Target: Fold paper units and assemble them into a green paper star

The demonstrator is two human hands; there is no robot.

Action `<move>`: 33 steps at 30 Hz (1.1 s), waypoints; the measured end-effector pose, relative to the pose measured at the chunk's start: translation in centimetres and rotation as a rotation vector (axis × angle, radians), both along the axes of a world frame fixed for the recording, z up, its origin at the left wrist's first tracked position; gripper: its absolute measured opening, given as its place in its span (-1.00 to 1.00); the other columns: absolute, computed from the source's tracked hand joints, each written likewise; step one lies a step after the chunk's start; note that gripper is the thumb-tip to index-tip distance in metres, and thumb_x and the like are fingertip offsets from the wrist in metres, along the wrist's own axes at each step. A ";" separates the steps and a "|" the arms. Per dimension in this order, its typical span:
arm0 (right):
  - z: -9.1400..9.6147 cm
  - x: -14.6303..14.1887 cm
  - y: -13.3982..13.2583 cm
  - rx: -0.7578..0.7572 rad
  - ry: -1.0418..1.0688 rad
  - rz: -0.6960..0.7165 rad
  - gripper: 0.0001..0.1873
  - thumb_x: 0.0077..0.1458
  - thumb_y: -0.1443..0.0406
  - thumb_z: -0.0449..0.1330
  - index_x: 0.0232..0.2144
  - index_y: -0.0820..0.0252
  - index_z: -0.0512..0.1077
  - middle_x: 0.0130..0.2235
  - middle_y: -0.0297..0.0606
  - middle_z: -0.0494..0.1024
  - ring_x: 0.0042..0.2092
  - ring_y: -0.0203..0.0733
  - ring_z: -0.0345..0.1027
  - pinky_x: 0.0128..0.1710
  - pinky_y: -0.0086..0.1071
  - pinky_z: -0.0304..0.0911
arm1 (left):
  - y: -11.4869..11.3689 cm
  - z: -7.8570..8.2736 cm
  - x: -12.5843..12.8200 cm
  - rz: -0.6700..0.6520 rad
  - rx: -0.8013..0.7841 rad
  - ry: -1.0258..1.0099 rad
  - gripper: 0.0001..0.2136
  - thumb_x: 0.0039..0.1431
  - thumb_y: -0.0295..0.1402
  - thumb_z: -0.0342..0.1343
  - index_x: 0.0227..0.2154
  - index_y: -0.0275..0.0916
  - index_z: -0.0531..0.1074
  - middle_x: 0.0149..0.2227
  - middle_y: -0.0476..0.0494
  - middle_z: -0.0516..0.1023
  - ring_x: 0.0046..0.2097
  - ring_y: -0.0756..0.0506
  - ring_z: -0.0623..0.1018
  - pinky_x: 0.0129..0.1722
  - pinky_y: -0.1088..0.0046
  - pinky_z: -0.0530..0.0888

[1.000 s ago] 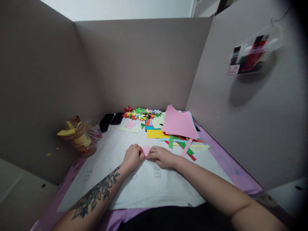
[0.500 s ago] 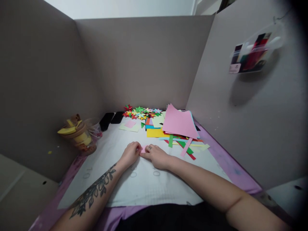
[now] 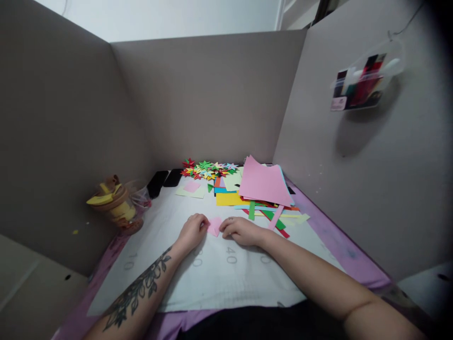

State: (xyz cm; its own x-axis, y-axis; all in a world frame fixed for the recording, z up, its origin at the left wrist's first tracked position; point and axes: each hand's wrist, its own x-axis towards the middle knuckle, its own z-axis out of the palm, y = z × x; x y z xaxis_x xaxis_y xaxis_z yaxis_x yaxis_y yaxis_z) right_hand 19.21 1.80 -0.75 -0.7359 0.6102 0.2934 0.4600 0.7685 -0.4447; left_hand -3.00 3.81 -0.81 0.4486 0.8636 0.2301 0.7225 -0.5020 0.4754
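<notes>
A small pink paper piece lies on the white cutting mat between my two hands. My left hand, on a tattooed forearm, pinches its left edge with curled fingers. My right hand rests on the mat at the paper's right edge, its fingers bent down and touching the paper.
A stack of coloured sheets topped by a pink sheet lies at the back right, with loose paper strips in front. Folded paper stars sit at the back. Two black phones and a jar stand left. Cardboard walls enclose the desk.
The pink paper shows more between my hands now; my fingers have drawn slightly apart from where they were pressed together over it. The view has shifted a little.
</notes>
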 end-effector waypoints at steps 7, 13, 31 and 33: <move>0.4 0.3 0.2 0.110 -0.012 0.054 -0.63 0.00 0.51 0.02 -0.18 0.15 0.47 -0.02 -0.21 0.45 0.11 -0.13 0.13 0.05 -0.13 0.11 | -0.1 0.0 0.0 0.000 -0.007 -0.041 -0.89 0.02 -0.46 -0.04 -0.41 -0.23 0.38 -0.36 -0.12 0.44 -0.27 -0.08 0.42 -0.22 0.39 0.33; -0.1 0.1 1.1 -0.234 0.472 -0.272 -0.70 0.01 0.37 0.02 -0.27 0.23 0.50 -0.22 -0.17 0.54 -0.18 -0.17 0.38 -0.18 -0.27 0.28 | 0.3 -0.2 -0.5 0.199 -0.032 -0.282 -0.87 0.05 -0.42 -0.10 -0.35 -0.24 0.32 -0.36 -0.06 0.44 -0.33 -0.04 0.43 -0.30 0.45 0.35; 1.4 -2.6 -0.6 -0.128 0.504 -0.276 -0.70 0.03 0.38 0.07 -0.13 0.18 0.28 -0.41 -0.35 0.44 -0.39 -0.33 0.29 -0.35 -0.44 0.21 | -3.1 1.6 1.9 -0.019 -0.035 -0.397 -0.84 0.09 -0.32 0.00 -0.31 -0.23 0.43 -0.29 -0.11 0.50 -0.25 -0.04 0.46 -0.31 0.48 0.38; 1.6 -2.6 -0.8 -0.014 0.504 -0.316 -0.72 0.05 0.38 0.06 -0.13 0.17 0.29 -0.33 -0.29 0.45 -0.30 -0.27 0.30 -0.26 -0.36 0.22 | -3.0 1.6 2.0 0.014 -0.120 -0.467 -0.87 0.07 -0.32 0.01 -0.42 -0.24 0.41 -0.38 -0.07 0.50 -0.35 -0.01 0.46 -0.38 0.51 0.36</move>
